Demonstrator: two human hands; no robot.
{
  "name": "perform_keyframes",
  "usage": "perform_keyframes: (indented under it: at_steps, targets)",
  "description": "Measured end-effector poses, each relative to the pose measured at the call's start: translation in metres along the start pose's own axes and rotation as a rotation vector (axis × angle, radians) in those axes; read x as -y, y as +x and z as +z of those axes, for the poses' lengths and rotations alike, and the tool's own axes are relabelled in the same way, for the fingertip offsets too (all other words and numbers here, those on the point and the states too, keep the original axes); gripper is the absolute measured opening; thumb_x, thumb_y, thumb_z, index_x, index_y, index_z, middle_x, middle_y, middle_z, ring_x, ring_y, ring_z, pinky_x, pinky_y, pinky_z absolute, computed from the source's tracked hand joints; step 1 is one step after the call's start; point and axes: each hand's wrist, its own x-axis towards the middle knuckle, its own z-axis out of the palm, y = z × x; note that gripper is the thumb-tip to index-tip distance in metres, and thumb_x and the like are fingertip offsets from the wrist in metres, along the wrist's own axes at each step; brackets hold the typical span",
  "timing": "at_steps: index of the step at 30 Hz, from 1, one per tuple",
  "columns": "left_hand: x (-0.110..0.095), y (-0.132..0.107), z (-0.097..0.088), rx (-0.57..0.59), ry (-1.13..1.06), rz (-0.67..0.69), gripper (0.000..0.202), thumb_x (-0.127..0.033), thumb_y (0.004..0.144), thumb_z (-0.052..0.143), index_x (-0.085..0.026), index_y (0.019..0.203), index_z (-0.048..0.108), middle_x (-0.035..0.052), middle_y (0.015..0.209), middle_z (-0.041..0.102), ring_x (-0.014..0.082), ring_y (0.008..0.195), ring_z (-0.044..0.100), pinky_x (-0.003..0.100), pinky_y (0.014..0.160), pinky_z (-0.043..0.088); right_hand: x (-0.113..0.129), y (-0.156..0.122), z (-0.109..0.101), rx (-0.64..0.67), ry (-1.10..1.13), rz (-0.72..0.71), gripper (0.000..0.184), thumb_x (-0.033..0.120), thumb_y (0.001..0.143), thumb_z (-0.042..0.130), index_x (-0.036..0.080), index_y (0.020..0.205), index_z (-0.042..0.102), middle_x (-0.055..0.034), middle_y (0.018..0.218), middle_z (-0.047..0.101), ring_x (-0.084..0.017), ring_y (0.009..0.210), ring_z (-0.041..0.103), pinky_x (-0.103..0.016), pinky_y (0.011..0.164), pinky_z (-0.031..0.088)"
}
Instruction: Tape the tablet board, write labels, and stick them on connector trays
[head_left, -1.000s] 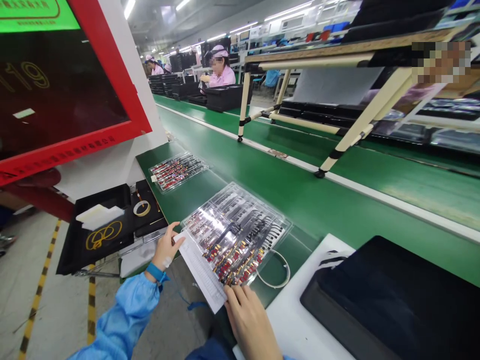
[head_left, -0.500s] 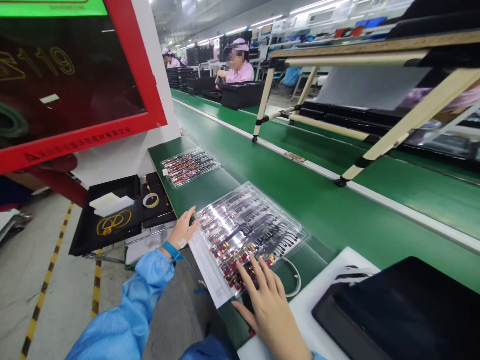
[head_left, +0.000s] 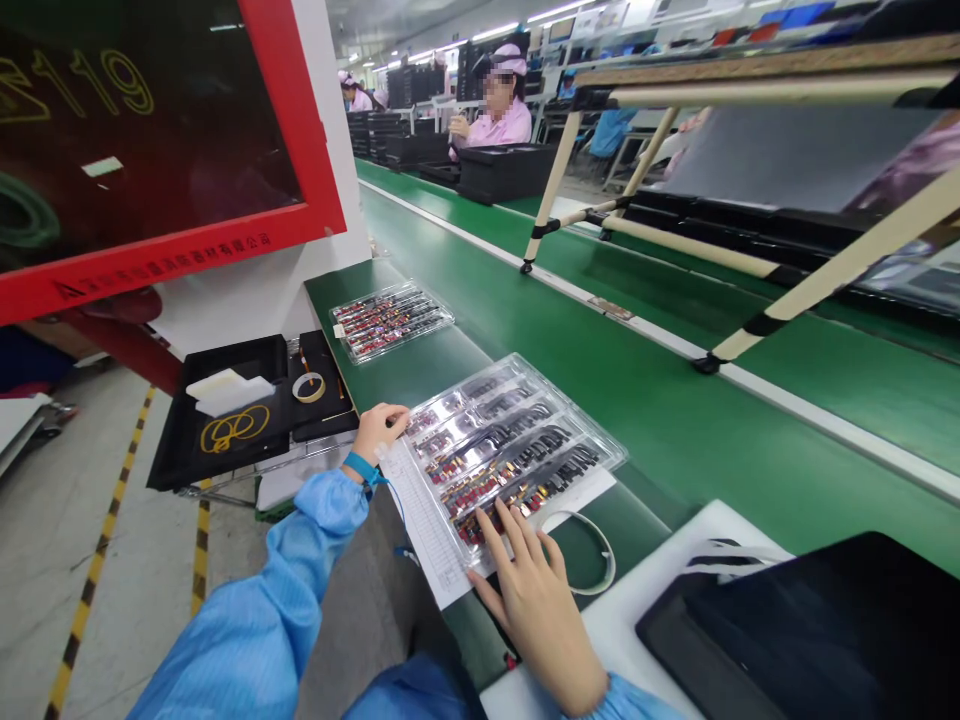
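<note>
Plastic tray (head_left: 574, 412), right hand (head_left: 538, 610) at edge, fingers spread, left hand (head_left: 377, 432) at corner, fingers curled, grip unclear

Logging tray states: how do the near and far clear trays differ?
The near tray lies partly over paper; the far tray shows none beneath. The left hand and right hand are at the near tray, neither at the far tray. Both trays hold rows of small parts.
</note>
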Motion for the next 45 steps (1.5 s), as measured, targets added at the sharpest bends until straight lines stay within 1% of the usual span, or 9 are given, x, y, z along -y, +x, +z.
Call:
perform_keyframes:
  at_steps: [5, 9, 13, 16, 19, 24, 30, 41, 45]
  targets:
    - [-0.001, -0.003, 0.004, -0.063, -0.032, 0.000, 0.020, -0.030, 0.088, 0.053, -0.014, 0.098, 0.058, 0.0047, 0.096, 0.061, 0.0165, 0.086, 0.060, 0.037, 0.079, 0.049, -0.004, 0.009, -0.017, -0.061, 0.100, 0.078, 0.037, 0.029, 0.090, 0.027, 0.019, 0.124, 0.038, -0.0157, 0.119, 0.052, -0.026, 0.108, 0.048, -0.038, 0.083, 0.036]
    - [-0.003, -0.035, 0.005, -0.195, -0.059, -0.001, 0.026, -0.024, 0.091, 0.042, -0.016, 0.114, 0.051, 0.0095, 0.114, 0.053, 0.0202, 0.107, 0.052, 0.040, 0.094, 0.042, -0.042, 0.033, -0.024, -0.069, 0.221, 0.368, 0.040, 0.038, 0.089, 0.025, 0.020, 0.122, 0.039, -0.0157, 0.118, 0.050, -0.029, 0.112, 0.046, -0.043, 0.086, 0.037]
    - [-0.005, -0.085, 0.005, -0.279, -0.071, -0.001, 0.029, -0.024, 0.088, 0.039, -0.018, 0.115, 0.049, 0.0108, 0.116, 0.050, 0.0227, 0.114, 0.047, 0.040, 0.096, 0.040, -0.096, 0.056, -0.009, 0.087, 0.238, 0.745, 0.049, 0.044, 0.085, 0.026, 0.013, 0.119, 0.042, -0.0180, 0.119, 0.049, -0.030, 0.114, 0.044, -0.045, 0.091, 0.038]
    - [-0.003, -0.115, 0.009, -0.278, -0.073, 0.005, 0.031, -0.030, 0.085, 0.045, -0.019, 0.114, 0.048, 0.0116, 0.117, 0.049, 0.0255, 0.115, 0.046, 0.043, 0.097, 0.039, -0.129, 0.065, 0.011, 0.159, 0.228, 0.830, 0.051, 0.044, 0.083, 0.030, 0.011, 0.120, 0.043, -0.0189, 0.119, 0.051, -0.032, 0.113, 0.045, -0.050, 0.091, 0.037]
    - [0.003, -0.130, 0.015, -0.207, -0.079, 0.008, 0.045, -0.039, 0.080, 0.053, -0.020, 0.120, 0.046, 0.0119, 0.123, 0.046, 0.0274, 0.118, 0.044, 0.044, 0.098, 0.038, -0.151, 0.065, 0.029, 0.256, 0.235, 0.889, 0.055, 0.045, 0.083, 0.034, 0.008, 0.123, 0.042, -0.0205, 0.113, 0.055, -0.034, 0.108, 0.050, -0.051, 0.089, 0.038]
    - [0.011, -0.135, 0.024, -0.107, -0.093, -0.022, 0.064, -0.049, 0.075, 0.059, -0.023, 0.130, 0.040, 0.0123, 0.133, 0.037, 0.0310, 0.125, 0.037, 0.047, 0.100, 0.033, -0.166, 0.061, 0.042, 0.419, 0.305, 0.903, 0.051, 0.043, 0.082, 0.038, 0.007, 0.117, 0.050, -0.0162, 0.099, 0.063, -0.029, 0.093, 0.059, -0.041, 0.083, 0.044]
    - [0.014, -0.135, 0.028, -0.077, -0.090, -0.034, 0.072, -0.055, 0.075, 0.058, -0.026, 0.136, 0.033, 0.0120, 0.138, 0.034, 0.0319, 0.127, 0.033, 0.047, 0.102, 0.030, -0.161, 0.065, 0.043, 0.414, 0.334, 0.845, 0.044, 0.038, 0.082, 0.034, 0.008, 0.106, 0.056, -0.0156, 0.101, 0.062, -0.026, 0.095, 0.058, -0.036, 0.085, 0.043]
    - [0.015, -0.136, 0.031, -0.103, -0.057, -0.008, 0.071, -0.059, 0.078, 0.052, -0.028, 0.137, 0.030, 0.0120, 0.138, 0.034, 0.0326, 0.128, 0.031, 0.049, 0.102, 0.028, -0.150, 0.045, 0.053, 0.400, 0.386, 0.720, 0.043, 0.044, 0.080, 0.033, 0.014, 0.104, 0.054, -0.0150, 0.106, 0.060, -0.027, 0.100, 0.056, -0.038, 0.087, 0.042]
    - [0.017, -0.134, 0.030, -0.127, -0.073, 0.022, 0.069, -0.055, 0.078, 0.054, -0.025, 0.136, 0.032, 0.0131, 0.136, 0.036, 0.0323, 0.127, 0.033, 0.049, 0.101, 0.030, -0.144, 0.038, 0.055, 0.386, 0.357, 0.735, 0.049, 0.046, 0.079, 0.030, 0.013, 0.107, 0.052, -0.0173, 0.108, 0.059, -0.033, 0.102, 0.054, -0.046, 0.085, 0.042]
